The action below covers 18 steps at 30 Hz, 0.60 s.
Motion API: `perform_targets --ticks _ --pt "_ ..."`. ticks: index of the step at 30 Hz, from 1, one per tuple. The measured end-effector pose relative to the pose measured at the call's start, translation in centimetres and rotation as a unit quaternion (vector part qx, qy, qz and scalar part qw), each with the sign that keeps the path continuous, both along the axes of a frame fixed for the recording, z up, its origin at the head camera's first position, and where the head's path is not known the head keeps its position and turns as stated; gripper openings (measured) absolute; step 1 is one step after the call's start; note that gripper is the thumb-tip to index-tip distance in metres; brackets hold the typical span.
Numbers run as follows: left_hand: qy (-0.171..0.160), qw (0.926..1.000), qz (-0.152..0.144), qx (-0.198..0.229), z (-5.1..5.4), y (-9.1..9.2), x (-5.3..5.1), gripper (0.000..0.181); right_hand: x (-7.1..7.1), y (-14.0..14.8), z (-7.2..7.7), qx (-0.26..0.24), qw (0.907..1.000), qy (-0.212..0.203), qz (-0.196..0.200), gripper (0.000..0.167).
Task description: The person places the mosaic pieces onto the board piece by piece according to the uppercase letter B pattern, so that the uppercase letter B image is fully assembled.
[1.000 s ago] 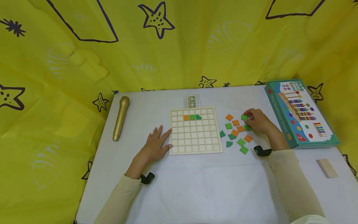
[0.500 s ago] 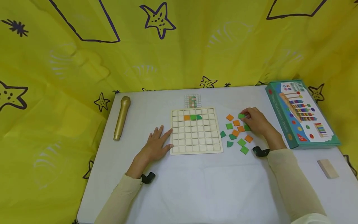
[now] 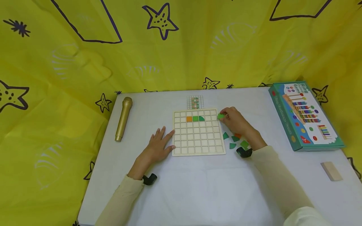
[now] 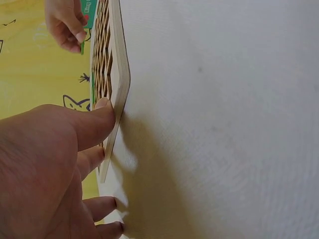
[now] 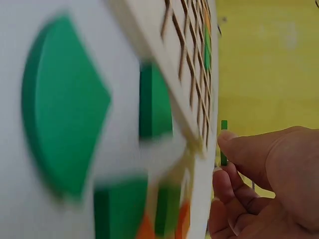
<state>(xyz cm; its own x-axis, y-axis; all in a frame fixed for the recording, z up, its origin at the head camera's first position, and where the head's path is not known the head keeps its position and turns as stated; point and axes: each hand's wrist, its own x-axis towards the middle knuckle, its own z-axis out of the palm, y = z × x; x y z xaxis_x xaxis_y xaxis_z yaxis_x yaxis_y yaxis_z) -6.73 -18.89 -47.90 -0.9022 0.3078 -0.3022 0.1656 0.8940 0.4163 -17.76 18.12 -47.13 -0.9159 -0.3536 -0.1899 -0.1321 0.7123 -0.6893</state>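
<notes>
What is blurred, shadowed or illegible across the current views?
Right wrist: the leftmost green quarter-circle has blurred edges; left wrist: the left hand casts a soft shadow on the white table; head: grid lines on the board legible, print on the small card too fine to read.

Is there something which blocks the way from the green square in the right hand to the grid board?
Nothing visible: the right hand pinches the green square by the right edge of the grid board; the left hand touches the opposite edge.
</notes>
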Motion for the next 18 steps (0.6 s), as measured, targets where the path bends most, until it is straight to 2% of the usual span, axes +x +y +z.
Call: perform_targets --ticks 6,9,18 --pt "0.003 1.0 0.001 0.005 0.1 0.0 0.1 0.07 1.2 -4.8 -0.6 -0.001 0.9974 0.028 0.066 0.033" --pt "0.003 1.0 0.002 0.008 0.1 0.0 0.1 0.07 1.7 -6.9 -0.7 0.002 0.996 0.033 0.083 0.031" --pt "0.004 1.0 0.003 0.008 0.1 0.0 0.1 0.07 1.9 -10.5 -0.7 0.022 0.9922 0.082 0.092 0.023"
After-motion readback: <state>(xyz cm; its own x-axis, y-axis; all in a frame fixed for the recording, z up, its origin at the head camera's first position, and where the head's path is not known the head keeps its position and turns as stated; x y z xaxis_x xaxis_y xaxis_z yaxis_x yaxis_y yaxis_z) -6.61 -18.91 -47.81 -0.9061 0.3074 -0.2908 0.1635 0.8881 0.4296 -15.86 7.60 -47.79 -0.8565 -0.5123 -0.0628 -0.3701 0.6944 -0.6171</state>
